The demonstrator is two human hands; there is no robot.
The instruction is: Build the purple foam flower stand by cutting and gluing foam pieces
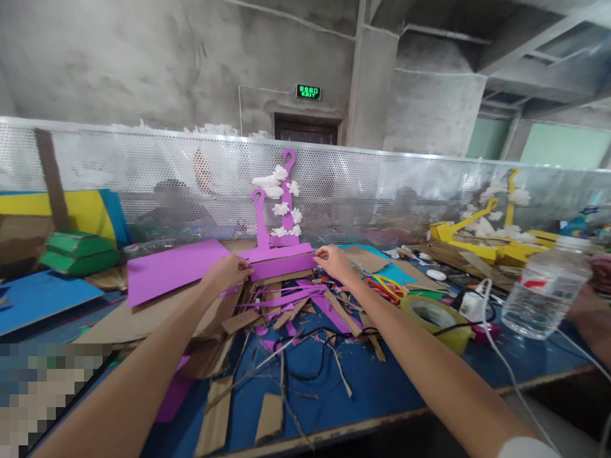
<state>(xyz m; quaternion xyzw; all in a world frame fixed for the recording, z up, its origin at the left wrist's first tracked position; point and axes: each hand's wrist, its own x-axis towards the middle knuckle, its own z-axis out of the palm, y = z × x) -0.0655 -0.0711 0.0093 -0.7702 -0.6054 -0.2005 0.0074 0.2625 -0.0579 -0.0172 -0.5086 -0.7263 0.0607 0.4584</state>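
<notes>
A long, box-like purple cardboard piece [282,265] spans the space between my hands over the middle of the table. My left hand [230,271] pinches its left end, and my right hand [333,262] pinches the right end with thumb and fingers. Just behind stands a purple hooked stand [287,203] trimmed with white paper tufts; I cannot tell whether it is joined to the held piece. A flat purple sheet [174,267] lies beside my left hand on brown cardboard. Below the hands is a heap of purple and brown offcuts [305,299].
To the right are a yellow tape roll [434,318], scissors with red and yellow handles [386,286], a white charger with cables [472,305] and a water bottle [547,289]. A yellow stand [510,245] sits behind them. A perforated metal screen [219,191] borders the table's back.
</notes>
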